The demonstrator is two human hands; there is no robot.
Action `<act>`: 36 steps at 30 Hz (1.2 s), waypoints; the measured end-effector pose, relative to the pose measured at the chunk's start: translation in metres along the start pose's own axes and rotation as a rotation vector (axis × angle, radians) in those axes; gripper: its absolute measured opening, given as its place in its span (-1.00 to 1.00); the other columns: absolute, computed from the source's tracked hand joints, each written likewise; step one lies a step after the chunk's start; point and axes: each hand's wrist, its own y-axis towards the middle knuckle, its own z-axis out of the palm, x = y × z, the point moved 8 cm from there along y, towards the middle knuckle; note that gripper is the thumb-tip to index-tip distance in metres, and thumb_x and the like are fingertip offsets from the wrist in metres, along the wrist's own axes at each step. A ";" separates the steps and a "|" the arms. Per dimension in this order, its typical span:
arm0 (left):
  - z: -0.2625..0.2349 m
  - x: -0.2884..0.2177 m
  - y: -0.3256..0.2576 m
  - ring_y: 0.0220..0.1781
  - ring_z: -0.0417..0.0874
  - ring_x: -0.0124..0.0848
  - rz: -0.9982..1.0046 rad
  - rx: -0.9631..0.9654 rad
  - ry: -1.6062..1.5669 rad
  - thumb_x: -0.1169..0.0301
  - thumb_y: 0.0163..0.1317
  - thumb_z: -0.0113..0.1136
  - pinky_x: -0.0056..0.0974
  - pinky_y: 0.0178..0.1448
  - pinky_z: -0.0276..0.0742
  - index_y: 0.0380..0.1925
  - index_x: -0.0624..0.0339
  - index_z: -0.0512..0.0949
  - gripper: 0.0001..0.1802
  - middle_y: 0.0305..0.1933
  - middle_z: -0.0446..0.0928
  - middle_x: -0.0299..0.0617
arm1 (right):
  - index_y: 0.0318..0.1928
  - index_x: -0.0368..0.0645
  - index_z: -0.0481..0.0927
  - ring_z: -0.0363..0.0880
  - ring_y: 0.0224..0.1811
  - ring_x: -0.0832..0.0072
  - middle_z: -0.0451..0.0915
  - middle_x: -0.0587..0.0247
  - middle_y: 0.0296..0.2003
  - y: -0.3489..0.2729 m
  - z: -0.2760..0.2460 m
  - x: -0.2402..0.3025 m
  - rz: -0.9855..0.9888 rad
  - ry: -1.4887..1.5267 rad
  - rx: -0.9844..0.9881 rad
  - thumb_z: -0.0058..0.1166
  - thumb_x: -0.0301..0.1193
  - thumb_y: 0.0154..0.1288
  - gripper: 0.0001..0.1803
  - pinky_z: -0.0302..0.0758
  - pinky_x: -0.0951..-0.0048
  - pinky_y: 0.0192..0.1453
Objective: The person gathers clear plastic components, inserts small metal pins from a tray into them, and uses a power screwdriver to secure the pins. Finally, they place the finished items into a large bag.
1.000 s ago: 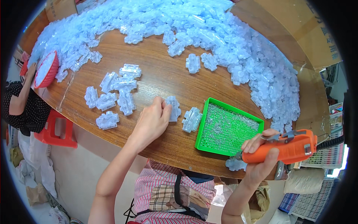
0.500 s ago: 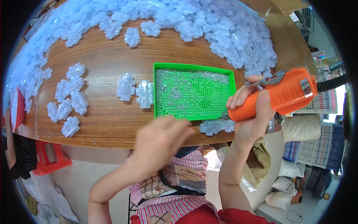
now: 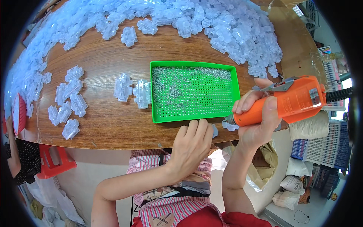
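Wrapped firmly around an orange power screwdriver [image 3: 295, 101], the person's right hand [image 3: 261, 120] sits at the right of the frame, the tool's tip pointing left and slightly down. Just under that tip, near the table's front edge, lies a clear plastic part [image 3: 230, 126], partly hidden. Left of it, the left hand [image 3: 192, 145] bends its fingers down beside the near wall of a green perforated tray [image 3: 174, 118]; from where I stand, I can't tell whether they grasp anything. Small silvery screws [image 3: 172, 90] cover much of the tray's floor. Two clear plastic pieces [image 3: 123, 87] lie just left of the tray, and a loose cluster [image 3: 72, 89] rests farther left on the wooden table [image 3: 102, 113]. Across the top of the frame sweeps a great heap of similar pieces [image 3: 242, 36].
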 end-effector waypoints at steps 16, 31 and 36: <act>-0.032 0.100 -0.081 -0.20 0.52 -0.07 -0.560 -0.017 -0.529 0.27 0.01 0.42 -0.08 -0.12 0.45 -0.27 0.24 0.43 -0.58 -0.31 0.47 -0.04 | -0.07 -0.28 0.34 0.38 -0.55 0.50 0.39 0.26 -0.57 -0.044 0.075 -0.008 0.207 0.254 0.327 -0.01 0.14 0.31 -0.35 0.47 0.49 -0.50; -0.013 0.115 -0.088 -0.52 0.57 -0.17 -0.730 0.170 -0.918 0.29 0.15 0.35 -0.13 -0.40 0.45 -0.31 0.32 0.44 -0.65 -0.56 0.50 -0.06 | -0.04 -0.20 0.38 0.40 -0.54 0.48 0.41 0.30 -0.60 -0.067 0.112 -0.030 0.278 0.378 0.370 -0.05 0.30 0.26 -0.26 0.47 0.43 -0.46; -0.001 0.118 -0.093 -0.58 0.53 -0.40 -0.771 0.167 -1.080 0.35 0.18 0.32 -0.26 -0.45 0.43 -0.35 0.34 0.42 -0.69 -0.62 0.46 -0.15 | -0.05 -0.19 0.39 0.41 -0.54 0.48 0.42 0.30 -0.60 -0.070 0.115 -0.032 0.313 0.385 0.409 -0.03 0.30 0.24 -0.26 0.46 0.42 -0.44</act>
